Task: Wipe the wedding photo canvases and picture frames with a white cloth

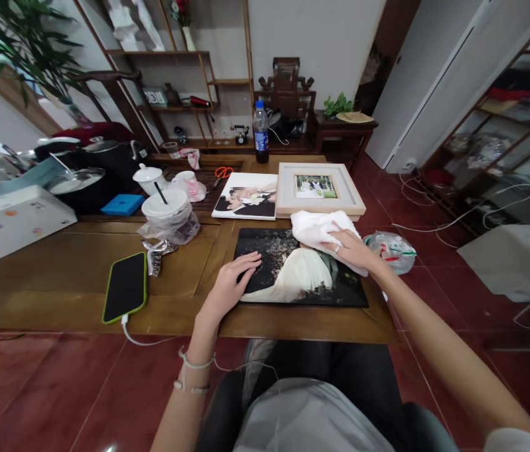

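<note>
A dark photo panel (300, 279) with a pale gown pictured on it lies flat at the table's front edge. My left hand (231, 284) rests on its left side, fingers stretched out and holding nothing. At the panel's upper right, my right hand (352, 248) presses down on a bunched white cloth (312, 227), its fingers bent over the fabric. The cloth covers that corner of the panel. Just behind lie a white-bordered photo print (251, 207) and a light wooden picture frame (356, 199) holding a small photo.
On the wooden table (76, 276) are a green-cased phone (127, 287) with a white cable, a lidded cup (167, 204) in plastic, a blue box (122, 204), orange-handled scissors (223, 172) and a dark drink bottle (261, 133). A bagged bin (391, 251) stands beyond the right edge.
</note>
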Action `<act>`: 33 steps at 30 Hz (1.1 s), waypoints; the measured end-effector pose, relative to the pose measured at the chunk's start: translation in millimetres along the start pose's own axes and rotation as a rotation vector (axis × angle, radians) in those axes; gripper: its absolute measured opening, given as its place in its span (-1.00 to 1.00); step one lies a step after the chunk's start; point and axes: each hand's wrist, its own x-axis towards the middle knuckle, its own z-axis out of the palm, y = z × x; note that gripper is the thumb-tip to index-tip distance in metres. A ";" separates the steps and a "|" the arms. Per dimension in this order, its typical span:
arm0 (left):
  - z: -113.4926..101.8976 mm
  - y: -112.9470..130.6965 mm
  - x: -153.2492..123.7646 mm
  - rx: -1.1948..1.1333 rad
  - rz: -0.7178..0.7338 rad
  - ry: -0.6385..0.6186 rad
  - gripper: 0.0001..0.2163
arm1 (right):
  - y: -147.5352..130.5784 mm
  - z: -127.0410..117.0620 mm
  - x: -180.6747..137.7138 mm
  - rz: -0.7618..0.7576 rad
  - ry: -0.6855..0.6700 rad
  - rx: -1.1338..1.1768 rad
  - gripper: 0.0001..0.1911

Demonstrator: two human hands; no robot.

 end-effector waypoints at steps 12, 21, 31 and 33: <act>-0.7 4.8 1.4 -0.003 -0.031 -0.006 -0.77 | -74.0 19.2 -105.1 -0.472 -0.150 -0.027 -0.75; -0.4 1.0 0.4 -0.004 0.012 -0.001 -0.76 | -33.2 8.6 -40.0 -0.230 -0.043 -0.076 -0.72; -0.6 1.9 0.3 -0.004 -0.025 -0.006 -0.77 | -17.6 9.0 5.7 -0.050 0.021 -0.075 -0.64; -0.6 1.6 0.4 -0.003 -0.029 -0.004 -0.77 | -26.0 12.2 -7.5 -0.067 0.010 -0.084 -0.64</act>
